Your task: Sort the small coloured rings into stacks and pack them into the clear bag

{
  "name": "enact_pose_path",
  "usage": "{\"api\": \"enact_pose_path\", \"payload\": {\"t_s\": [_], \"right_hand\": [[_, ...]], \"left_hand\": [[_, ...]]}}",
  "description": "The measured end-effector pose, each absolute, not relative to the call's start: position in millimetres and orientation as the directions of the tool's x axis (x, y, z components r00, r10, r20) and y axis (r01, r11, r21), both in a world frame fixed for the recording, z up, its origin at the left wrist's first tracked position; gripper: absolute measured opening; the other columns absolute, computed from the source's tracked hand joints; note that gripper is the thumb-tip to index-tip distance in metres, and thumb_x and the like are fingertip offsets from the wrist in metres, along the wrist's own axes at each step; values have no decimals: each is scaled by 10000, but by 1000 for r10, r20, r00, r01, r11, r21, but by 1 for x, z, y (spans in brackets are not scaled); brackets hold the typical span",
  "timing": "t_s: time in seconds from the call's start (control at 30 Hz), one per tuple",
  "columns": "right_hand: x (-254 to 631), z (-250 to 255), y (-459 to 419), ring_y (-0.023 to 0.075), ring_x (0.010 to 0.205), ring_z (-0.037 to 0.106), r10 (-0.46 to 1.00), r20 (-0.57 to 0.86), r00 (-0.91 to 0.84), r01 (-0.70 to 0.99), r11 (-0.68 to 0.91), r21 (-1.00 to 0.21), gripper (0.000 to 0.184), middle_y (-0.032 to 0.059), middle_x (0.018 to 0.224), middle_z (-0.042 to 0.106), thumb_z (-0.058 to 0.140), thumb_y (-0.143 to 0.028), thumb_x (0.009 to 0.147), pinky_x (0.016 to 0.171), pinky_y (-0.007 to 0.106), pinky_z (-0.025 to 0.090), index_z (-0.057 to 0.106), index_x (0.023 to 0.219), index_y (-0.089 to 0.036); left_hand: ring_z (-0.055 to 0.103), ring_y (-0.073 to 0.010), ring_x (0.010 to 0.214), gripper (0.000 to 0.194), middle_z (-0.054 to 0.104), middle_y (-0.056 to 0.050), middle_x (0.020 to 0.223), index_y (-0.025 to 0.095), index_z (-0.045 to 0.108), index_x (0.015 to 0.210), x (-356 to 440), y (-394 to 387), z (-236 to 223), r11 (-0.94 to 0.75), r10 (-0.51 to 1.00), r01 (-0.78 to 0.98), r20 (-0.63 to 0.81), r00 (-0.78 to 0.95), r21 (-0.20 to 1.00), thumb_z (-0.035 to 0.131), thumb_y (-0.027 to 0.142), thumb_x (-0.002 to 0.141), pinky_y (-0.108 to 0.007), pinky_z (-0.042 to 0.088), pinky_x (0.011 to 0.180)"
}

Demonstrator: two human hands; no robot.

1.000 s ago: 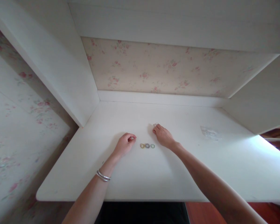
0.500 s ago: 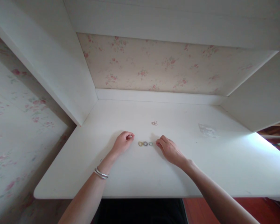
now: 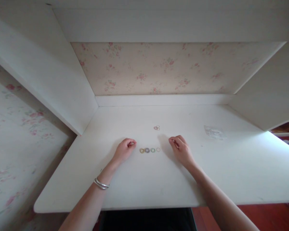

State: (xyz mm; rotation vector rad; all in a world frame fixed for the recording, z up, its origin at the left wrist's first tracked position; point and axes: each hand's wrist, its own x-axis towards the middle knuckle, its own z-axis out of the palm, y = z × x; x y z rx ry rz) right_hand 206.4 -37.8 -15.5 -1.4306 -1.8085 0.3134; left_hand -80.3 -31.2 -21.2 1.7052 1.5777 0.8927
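Note:
A short row of several small rings lies on the white desk (image 3: 144, 189): a yellow ring (image 3: 142, 150), a purple-grey ring (image 3: 147, 150), a green ring (image 3: 153, 150) and a pale thin ring (image 3: 158, 149). My left hand (image 3: 123, 150) rests just left of the row, its fingers curled into a pinch on something tiny that I cannot make out. My right hand (image 3: 182, 150) rests to the right of the row, a little apart from the pale ring, with its fingers curled in. Two pink rings (image 3: 156, 128) lie farther back.
The desk sits in a white alcove, with side panels at the left (image 3: 50, 80) and right (image 3: 262, 96) and floral wallpaper (image 3: 159, 69) behind. A crumpled clear scrap (image 3: 214, 132) lies at the back right. I wear silver bangles (image 3: 101, 184) on my left wrist.
My right hand drew back from the far pink rings to the row, then moved off to the right. A pale ring now lies at the row's right end. My left hand stayed put.

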Motion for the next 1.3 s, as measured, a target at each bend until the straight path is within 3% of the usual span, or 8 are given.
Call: {"api": "enact_pose_path", "payload": {"t_s": [0.13, 0.27, 0.43, 0.63, 0.8, 1.03, 1.3], "right_hand": [[215, -24, -35, 129, 644, 497, 904, 402, 145, 650, 220, -727, 312, 34, 803, 554, 434, -431, 888, 619, 264, 409, 641, 869, -198], [216, -26, -35, 127, 614, 473, 915, 371, 159, 589, 214, -779, 348, 28, 761, 544, 438, -465, 872, 588, 260, 392, 655, 853, -193], [220, -27, -32, 126, 599, 459, 925, 332, 186, 545, 185, -818, 364, 16, 736, 527, 441, -486, 865, 572, 256, 379, 655, 841, -193], [222, -29, -29, 125, 601, 458, 932, 320, 169, 521, 191, -832, 355, 15, 739, 518, 435, -469, 871, 571, 253, 381, 655, 847, -191], [222, -28, -28, 125, 607, 474, 939, 311, 151, 526, 190, -829, 360, 20, 747, 533, 423, -472, 870, 581, 254, 393, 656, 855, -198], [222, -27, -28, 128, 626, 491, 938, 325, 119, 545, 212, -811, 328, 21, 759, 547, 418, -439, 881, 599, 255, 394, 648, 853, -206], [222, -29, -27, 133, 631, 495, 942, 310, 129, 531, 199, -824, 329, 25, 762, 544, 423, -446, 874, 601, 260, 402, 646, 843, -206]], "left_hand": [[594, -153, 754, 211, 656, -36, 842, 180, 658, 921, -59, -25, -10, -97, 990, 575, 18, 142, 813, 532, 301, 802, -265, 466, 717], [593, -146, 760, 193, 652, -33, 863, 186, 655, 924, -26, -8, 4, -246, 956, 607, 84, 282, 756, 518, 266, 814, -259, 465, 735], [599, -154, 848, 203, 621, -51, 1013, 199, 657, 966, 10, 24, 11, -404, 912, 728, 186, 365, 554, 503, 240, 841, -258, 452, 785], [585, -172, 888, 236, 580, -53, 1066, 233, 658, 1019, 28, 53, 6, -430, 903, 823, 147, 405, 371, 474, 268, 876, -276, 436, 797], [569, -163, 882, 227, 578, -55, 1038, 226, 686, 930, 33, 61, -1, -433, 900, 830, 118, 420, 352, 469, 278, 884, -267, 427, 789], [581, -166, 866, 268, 580, -50, 1023, 219, 679, 937, 29, 55, -7, -478, 878, 798, 197, 436, 367, 421, 289, 914, -271, 433, 761], [586, -142, 838, 235, 581, -32, 995, 222, 680, 928, 19, 35, 3, -449, 893, 768, 258, 368, 457, 450, 260, 901, -254, 443, 801]]}}
